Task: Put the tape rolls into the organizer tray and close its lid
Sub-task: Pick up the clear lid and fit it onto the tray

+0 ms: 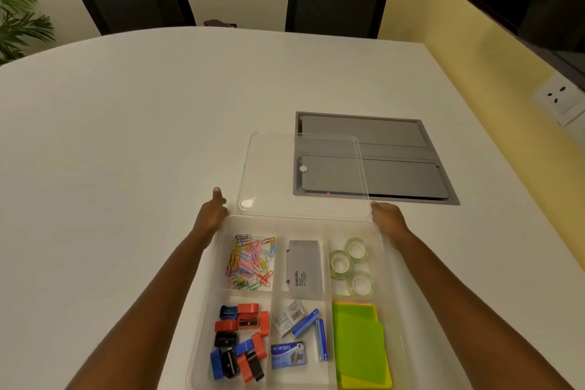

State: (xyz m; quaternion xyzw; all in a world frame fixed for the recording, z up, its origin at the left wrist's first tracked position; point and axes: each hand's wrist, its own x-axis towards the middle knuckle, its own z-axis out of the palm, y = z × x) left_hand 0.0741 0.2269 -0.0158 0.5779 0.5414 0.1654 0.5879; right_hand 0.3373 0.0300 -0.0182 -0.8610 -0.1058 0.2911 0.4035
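A clear plastic organizer tray (pixel 202 320) sits on the white table right in front of me. Three clear tape rolls (pixel 349 263) lie together in its far right compartment. The transparent lid (pixel 275 174) lies just beyond the tray, its near edge at the tray's far rim. My left hand (pixel 211 215) grips the lid's near left corner. At the near right corner my right hand (pixel 388 221) holds the lid too. Both forearms run along the tray's sides.
Other compartments hold coloured paper clips (pixel 250 261), a grey Camlin box (pixel 304 266), sharpeners (pixel 240 339), staple boxes (pixel 299 336) and green sticky notes (pixel 361 345). A grey cable hatch (pixel 411 165) is set into the table behind the lid. Two dark chairs stand at the far edge.
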